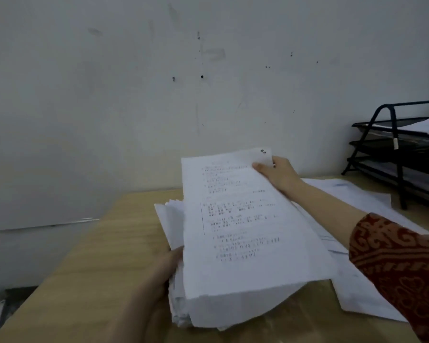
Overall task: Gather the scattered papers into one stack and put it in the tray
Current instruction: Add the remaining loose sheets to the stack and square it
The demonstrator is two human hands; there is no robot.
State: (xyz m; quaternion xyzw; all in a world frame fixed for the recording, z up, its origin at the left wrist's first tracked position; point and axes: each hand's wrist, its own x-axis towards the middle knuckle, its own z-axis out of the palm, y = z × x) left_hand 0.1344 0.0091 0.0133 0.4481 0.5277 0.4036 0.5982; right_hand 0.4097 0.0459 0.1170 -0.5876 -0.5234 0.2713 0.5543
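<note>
Paper stack [238, 231], thick and uneven, is held above the near part of a light wooden desk [97, 256] by 2 bare hands. Its top sheet carries several blocks of printed text too blurred to read, and the lower sheets fan out raggedly along the left and near edges. The right hand [279, 174] grips the stack's far right corner, thumb lying on top of the sheet and the other fingers curled behind it; a dark red patterned sleeve [401, 268] covers the forearm. The left hand [169, 266] supports the stack at its left edge near the front, with a thumb or finger touching the side of the top sheet; the rest of its fingers are hidden under the papers, so how tightly it closes cannot be told. More loose sheets [362, 288] lie flat on the desk to the right, partly beneath the right forearm, some with faint blue marks. A black wire-mesh paper tray rack [396, 154] with 3 tiers stands at the desk's far right, well apart from the held stack, and its top tier already holds a white sheet. A scuffed pale wall [159, 82] rises behind the desk.
</note>
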